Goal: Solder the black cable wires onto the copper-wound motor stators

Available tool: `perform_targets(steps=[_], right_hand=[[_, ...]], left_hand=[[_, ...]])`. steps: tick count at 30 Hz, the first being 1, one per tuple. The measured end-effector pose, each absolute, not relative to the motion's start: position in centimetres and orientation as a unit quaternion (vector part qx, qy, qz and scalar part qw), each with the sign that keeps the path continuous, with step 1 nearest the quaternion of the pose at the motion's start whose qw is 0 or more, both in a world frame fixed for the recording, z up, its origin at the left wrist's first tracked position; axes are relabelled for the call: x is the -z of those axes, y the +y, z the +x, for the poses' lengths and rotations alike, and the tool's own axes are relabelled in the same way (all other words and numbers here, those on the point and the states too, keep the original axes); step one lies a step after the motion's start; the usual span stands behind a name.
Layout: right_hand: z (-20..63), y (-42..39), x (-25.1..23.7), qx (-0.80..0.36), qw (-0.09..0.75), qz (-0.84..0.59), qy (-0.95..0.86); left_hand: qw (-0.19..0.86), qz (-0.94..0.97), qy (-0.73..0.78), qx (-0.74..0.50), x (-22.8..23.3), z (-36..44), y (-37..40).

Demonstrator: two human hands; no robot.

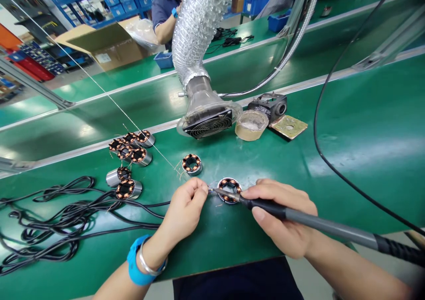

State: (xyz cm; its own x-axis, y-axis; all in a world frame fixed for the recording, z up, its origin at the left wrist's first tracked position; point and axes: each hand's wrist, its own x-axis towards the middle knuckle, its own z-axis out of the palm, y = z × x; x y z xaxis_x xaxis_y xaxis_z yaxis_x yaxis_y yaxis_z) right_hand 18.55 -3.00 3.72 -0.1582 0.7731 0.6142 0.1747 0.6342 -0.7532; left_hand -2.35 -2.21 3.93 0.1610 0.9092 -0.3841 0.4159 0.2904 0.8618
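One hand (186,207), the left, pinches thin wire (210,190); the right hand (287,220) grips a slender grey-and-black soldering iron (322,224).

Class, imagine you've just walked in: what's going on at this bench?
At a green bench, a person's right hand holds a soldering iron, its tip at or very near a wire end pinched in the left hand. A copper-wound ring lies beneath the iron; more wound rings sit to the left, near black cables.
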Motion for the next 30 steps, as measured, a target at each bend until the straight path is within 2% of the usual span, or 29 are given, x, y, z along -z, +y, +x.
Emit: perform_targets(steps=[7, 30], right_hand=[[18.09, -3.15, -3.70, -0.222, 0.567, -0.283, -0.741], [18.48, -2.92, -3.62, -0.243, 0.598, -0.286, -0.708]], left_hand=[[0.524, 0.555, 0.602, -0.233, -3.75, -2.31, -2.30], [0.522, 0.555, 0.608, -0.223, -3.84, -2.46, -2.15]])
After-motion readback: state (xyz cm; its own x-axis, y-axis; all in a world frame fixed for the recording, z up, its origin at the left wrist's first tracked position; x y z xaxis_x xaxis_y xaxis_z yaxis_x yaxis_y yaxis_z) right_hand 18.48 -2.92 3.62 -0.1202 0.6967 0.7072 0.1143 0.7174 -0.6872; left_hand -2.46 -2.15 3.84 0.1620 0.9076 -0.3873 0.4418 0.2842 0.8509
